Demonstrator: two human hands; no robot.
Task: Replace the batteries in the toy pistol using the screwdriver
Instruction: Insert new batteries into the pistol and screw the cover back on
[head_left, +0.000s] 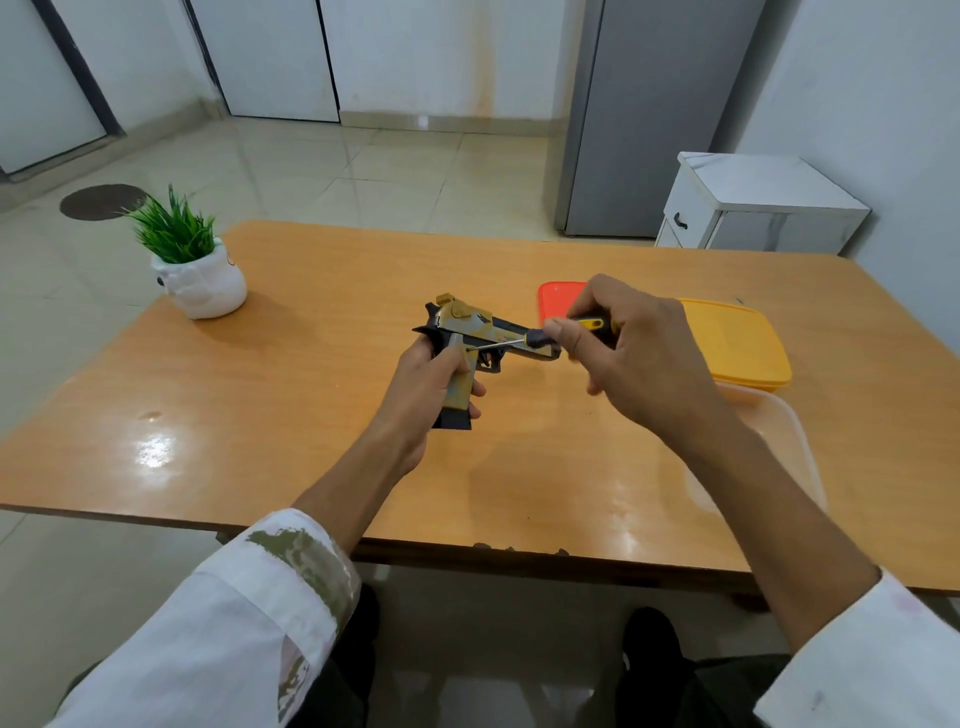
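- Well, the left hand (426, 379) grips the toy pistol (467, 325) by its handle.
- Then the right hand (634, 353) pinches the screwdriver (535, 339), tip on the pistol beside the left hand.

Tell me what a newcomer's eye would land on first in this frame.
First comes the tan and black toy pistol, held above the middle of the wooden table with its grip in the left hand. The right hand holds a screwdriver with its tip at the top of that grip. After that, the eye goes to the green potted plant at the table's far left corner and the yellow container on the right.
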